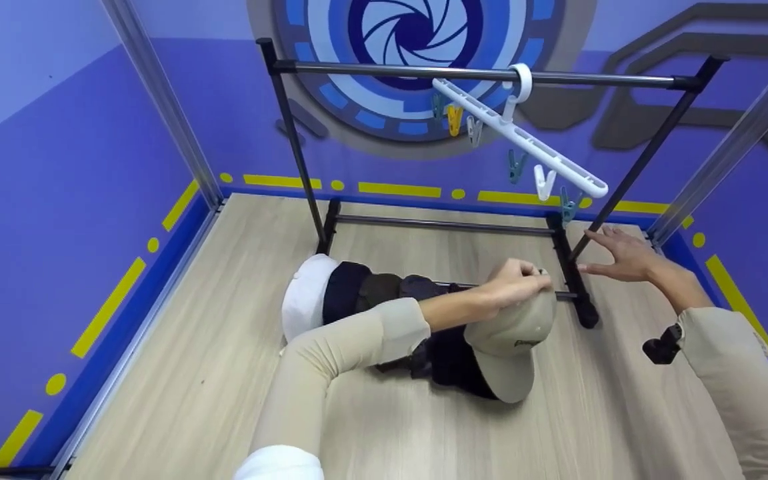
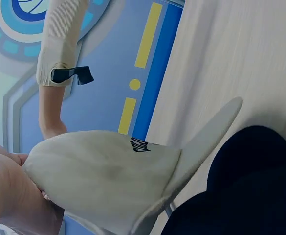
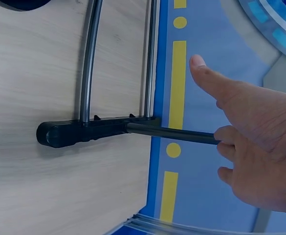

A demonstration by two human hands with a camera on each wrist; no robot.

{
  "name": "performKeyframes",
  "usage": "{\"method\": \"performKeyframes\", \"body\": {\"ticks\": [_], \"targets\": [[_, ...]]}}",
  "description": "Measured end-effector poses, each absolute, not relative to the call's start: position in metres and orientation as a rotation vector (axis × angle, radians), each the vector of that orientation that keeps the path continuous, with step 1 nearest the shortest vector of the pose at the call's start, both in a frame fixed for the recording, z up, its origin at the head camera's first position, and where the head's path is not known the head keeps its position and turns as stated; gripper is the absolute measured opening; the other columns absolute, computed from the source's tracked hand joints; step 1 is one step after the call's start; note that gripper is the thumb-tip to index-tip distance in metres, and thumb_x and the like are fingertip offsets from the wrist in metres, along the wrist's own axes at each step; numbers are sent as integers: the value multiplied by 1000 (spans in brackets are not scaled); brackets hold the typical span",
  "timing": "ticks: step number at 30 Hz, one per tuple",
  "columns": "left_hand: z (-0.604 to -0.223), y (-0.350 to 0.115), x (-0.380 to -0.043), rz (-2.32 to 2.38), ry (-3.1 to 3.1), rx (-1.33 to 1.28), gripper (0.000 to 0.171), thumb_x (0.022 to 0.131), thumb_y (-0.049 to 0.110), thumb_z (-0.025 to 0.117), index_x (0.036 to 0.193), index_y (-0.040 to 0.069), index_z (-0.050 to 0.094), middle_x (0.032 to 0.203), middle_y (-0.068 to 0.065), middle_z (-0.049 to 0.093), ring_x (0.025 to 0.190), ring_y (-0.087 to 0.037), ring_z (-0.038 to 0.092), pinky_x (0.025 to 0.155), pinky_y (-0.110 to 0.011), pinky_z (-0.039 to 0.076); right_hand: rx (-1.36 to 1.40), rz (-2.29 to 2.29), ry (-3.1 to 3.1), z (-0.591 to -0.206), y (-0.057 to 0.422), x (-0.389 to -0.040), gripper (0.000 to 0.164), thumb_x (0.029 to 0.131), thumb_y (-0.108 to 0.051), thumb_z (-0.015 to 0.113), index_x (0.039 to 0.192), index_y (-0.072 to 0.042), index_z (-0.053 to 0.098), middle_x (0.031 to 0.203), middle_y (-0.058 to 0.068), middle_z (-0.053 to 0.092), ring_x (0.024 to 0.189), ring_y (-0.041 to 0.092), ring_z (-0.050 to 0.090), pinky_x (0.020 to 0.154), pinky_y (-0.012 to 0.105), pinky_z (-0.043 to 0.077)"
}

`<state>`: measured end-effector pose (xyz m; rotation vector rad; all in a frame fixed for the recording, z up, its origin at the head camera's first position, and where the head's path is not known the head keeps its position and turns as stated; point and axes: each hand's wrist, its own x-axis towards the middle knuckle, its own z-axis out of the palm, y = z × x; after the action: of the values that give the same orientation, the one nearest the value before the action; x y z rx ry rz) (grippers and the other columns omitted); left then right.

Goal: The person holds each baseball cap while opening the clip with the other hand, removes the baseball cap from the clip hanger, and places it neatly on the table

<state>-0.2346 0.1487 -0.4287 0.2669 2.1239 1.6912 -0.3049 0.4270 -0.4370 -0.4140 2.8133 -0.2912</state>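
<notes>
In the head view my left hand (image 1: 514, 288) pinches the top of a beige baseball cap (image 1: 516, 328), whose brim points down toward me. The left wrist view shows that cap (image 2: 106, 171) with small dark lettering near the brim, and the fingers of my left hand (image 2: 13, 191) at its crown. Dark caps (image 2: 245, 186) lie close beside it. My right hand (image 1: 624, 257) has its fingers extended beside the right upright (image 1: 651, 150) of a clothes rack. In the right wrist view the thumb of my right hand (image 3: 260, 142) stands apart and its fingers overlap the upright (image 3: 174, 133).
A white hanger (image 1: 551, 155) hangs from the rack's top rail (image 1: 384, 70), with several clips along it, including a yellow clip (image 1: 454, 120). A row of caps, a white cap (image 1: 303, 303) at its left end, lies on the wooden table (image 1: 177, 393). Blue walls surround it.
</notes>
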Motion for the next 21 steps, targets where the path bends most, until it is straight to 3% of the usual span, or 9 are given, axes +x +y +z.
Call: {"method": "performKeyframes", "body": {"ticks": [7, 14, 18, 21], "targets": [[-445, 161, -232, 1758, 2043, 216, 36, 91, 10, 71, 61, 21, 53, 58, 11, 46, 41, -3, 33, 40, -19, 29, -440, -299, 2791, -440, 431, -303, 83, 98, -41, 65, 154, 9, 30, 155, 49, 14, 143, 67, 14, 112, 78, 16], [-464, 158, -226, 1683, 2175, 232, 40, 88, 10, 74, 58, 20, 49, 63, 13, 50, 58, -1, 48, 59, -15, 42, -442, -302, 2763, -443, 435, -299, 80, 98, -35, 66, 154, 10, 30, 154, 49, 16, 143, 66, 15, 113, 77, 16], [-471, 150, -227, 1567, 2258, 295, 40, 91, 16, 72, 58, 20, 51, 59, 12, 51, 48, -3, 49, 48, -16, 44, -438, -342, 2735, -446, 438, -296, 81, 98, -36, 66, 155, 9, 29, 156, 47, 15, 145, 65, 12, 114, 77, 13], [-471, 142, -231, 1425, 2380, 334, 39, 93, 24, 72, 57, 20, 57, 54, 11, 53, 42, -4, 51, 47, -20, 52, -431, -363, 2720, -448, 441, -295, 83, 98, -38, 66, 156, 8, 28, 157, 45, 14, 146, 64, 10, 114, 77, 11]]}}
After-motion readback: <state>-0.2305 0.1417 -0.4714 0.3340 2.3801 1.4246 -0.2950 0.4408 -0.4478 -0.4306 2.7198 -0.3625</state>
